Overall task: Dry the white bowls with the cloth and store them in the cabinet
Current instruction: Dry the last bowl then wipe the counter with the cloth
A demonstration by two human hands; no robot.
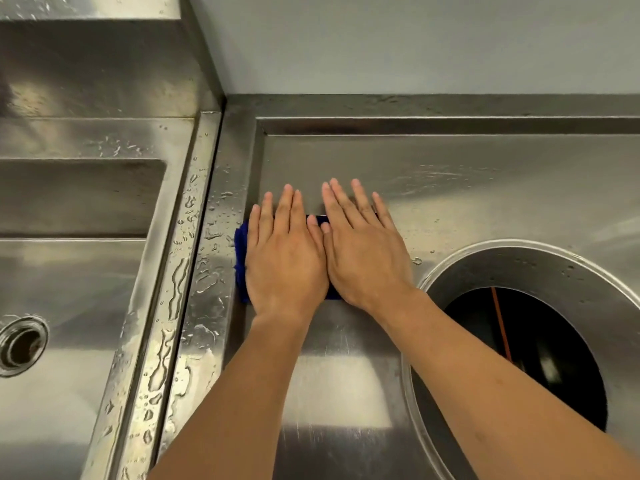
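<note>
A big steel table, shiny and flat, with a wall behind. On the left, a deep sink with a round drain at the bottom. Lots of water drops on the rim between sink and table. On the right, a big round hole cut in the table, dark inside.

Two bare arms reaching in from below. Left hand and right hand lying side by side, thumbs touching, both pressed flat. Fingers stretched out straight and open, not gripping anything, only pushing down.

Under the hands, a dark blue cloth, just beside the wet rim. Only its left edge and small bits between the hands showing, so maybe folded, hard to tell.

No white bowls and no cabinet anywhere in view.

Cloth: soft, light and floppy, probably a bit damp from the wet steel. Easy to bunch up. Best picked up by pinching the loose left edge, or by scrunching the middle into one palm. Bowls, once found: likely hard, smooth, slippery when wet, and breakable, so better held by the rim with the cloth wrapped around.
</note>
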